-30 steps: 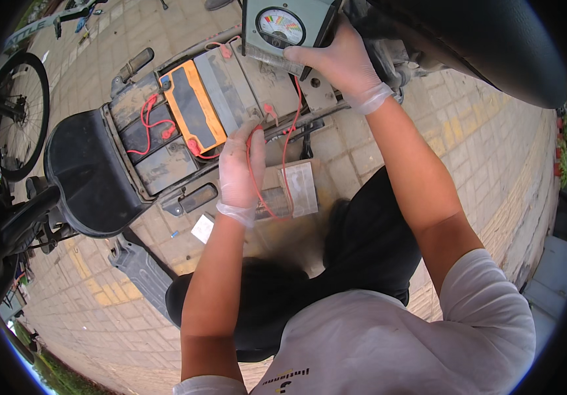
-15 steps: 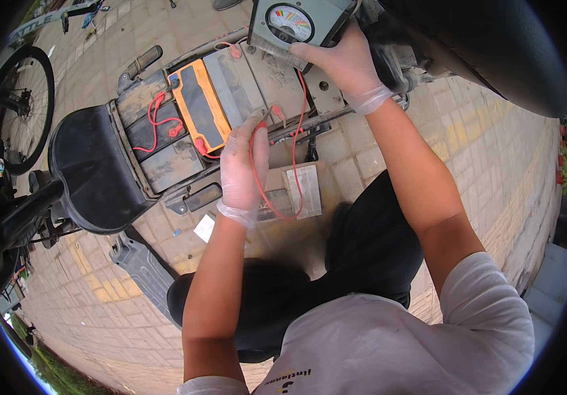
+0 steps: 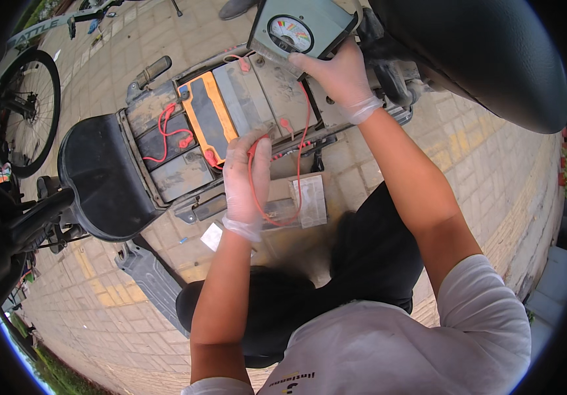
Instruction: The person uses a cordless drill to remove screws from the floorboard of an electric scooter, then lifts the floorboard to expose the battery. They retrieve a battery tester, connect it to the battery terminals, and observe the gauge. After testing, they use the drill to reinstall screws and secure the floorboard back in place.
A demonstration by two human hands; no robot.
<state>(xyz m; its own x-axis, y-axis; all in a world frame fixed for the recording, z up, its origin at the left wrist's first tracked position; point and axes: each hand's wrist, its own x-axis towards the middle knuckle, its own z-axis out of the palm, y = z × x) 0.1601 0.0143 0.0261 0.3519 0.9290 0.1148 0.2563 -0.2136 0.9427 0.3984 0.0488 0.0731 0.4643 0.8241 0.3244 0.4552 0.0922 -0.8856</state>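
Observation:
My gloved right hand (image 3: 339, 79) holds a grey-green meter (image 3: 303, 16) with a round coloured dial (image 3: 290, 33). My gloved left hand (image 3: 247, 184), fingers closed, grips a red-handled clip (image 3: 252, 149) over the near part of a grey battery (image 3: 236, 92); whether its tip touches a terminal I cannot tell. A red wire (image 3: 300, 197) hangs in a loop between meter and clip. Left of the grey battery lies an orange-and-black battery (image 3: 208, 118), beside dusty batteries with red leads (image 3: 162, 135) in the scooter's open frame.
A black padded seat (image 3: 468, 52) juts in at upper right, another black seat piece (image 3: 106, 178) lies left. A bicycle wheel (image 3: 23, 112), a cardboard piece with white label (image 3: 311, 201), a grey footboard (image 3: 148, 276) and someone's shoe (image 3: 234, 8) are on or above the paving.
The scooter and both hands sit a little lower in the picture, as the view shifts. My hands keep hold of meter and clip.

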